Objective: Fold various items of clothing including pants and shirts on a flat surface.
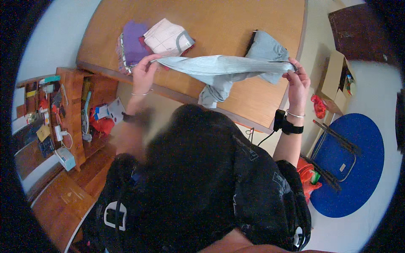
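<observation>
A light grey-blue garment (219, 67) is stretched sideways between my two hands above the table (215, 25), its lower part hanging in loose folds over the front edge. My left hand (144, 74) pinches its left end, close to the folded clothes. Its right end, with a dark edge showing, is gripped by my right hand (298, 78). The kind of garment cannot be made out. Behind its right half lies a folded grey garment (268, 47), partly covered. At the back left are a folded purple cloth (135, 40) and a folded pale pink garment (164, 39) with grey trim.
Left of the table stands a wooden shelf (78, 114) crowded with small items. On the right a blue round folding table (363, 164) leans against the wall, with a cardboard box (333, 78), a red bag (318, 106) and a dark brown case (358, 31) nearby.
</observation>
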`<state>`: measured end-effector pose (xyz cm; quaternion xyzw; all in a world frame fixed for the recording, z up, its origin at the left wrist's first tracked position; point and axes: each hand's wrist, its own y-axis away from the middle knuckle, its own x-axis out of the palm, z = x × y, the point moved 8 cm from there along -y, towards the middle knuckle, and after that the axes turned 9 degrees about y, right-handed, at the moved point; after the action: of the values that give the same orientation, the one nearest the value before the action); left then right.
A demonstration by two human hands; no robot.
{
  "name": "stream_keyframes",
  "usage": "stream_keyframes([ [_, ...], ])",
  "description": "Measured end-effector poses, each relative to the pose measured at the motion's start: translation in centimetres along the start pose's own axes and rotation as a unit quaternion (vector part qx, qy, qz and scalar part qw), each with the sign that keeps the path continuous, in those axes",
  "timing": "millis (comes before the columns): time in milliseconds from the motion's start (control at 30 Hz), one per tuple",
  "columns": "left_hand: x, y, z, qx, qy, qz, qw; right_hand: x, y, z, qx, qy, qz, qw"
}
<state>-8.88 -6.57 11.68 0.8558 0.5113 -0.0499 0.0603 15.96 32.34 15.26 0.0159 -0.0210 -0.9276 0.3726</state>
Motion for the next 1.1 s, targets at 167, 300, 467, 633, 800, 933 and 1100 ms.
stream_keyframes([
  [167,-0.7,1.2,-1.6,0.020,-0.058,-0.004,0.998,0.4,1.6,1.5,-0.021,0.040,0.032,0.998],
  [300,-1.3,1.9,-2.6,0.074,-0.085,-0.021,0.993,0.2,2.3,2.2,-0.035,0.031,0.051,0.998],
  [467,-2.0,2.5,-2.9,0.061,-0.035,-0.037,0.997,0.7,2.6,2.9,-0.055,0.037,0.079,0.995],
  [633,-2.3,3.2,-3.9,0.067,-0.046,-0.064,0.995,0.1,2.7,2.9,-0.072,0.027,0.079,0.994],
  [800,-3.2,3.2,-4.9,0.066,-0.084,-0.067,0.992,-1.7,2.6,3.4,-0.084,0.025,0.049,0.995],
  [933,-4.2,2.6,-6.1,0.035,-0.062,-0.082,0.994,-3.5,2.3,5.1,-0.101,0.052,-0.001,0.993],
  [1100,-6.4,0.7,-12.5,0.133,-0.152,-0.090,0.975,-5.9,1.3,8.6,-0.128,0.122,-0.040,0.983],
])
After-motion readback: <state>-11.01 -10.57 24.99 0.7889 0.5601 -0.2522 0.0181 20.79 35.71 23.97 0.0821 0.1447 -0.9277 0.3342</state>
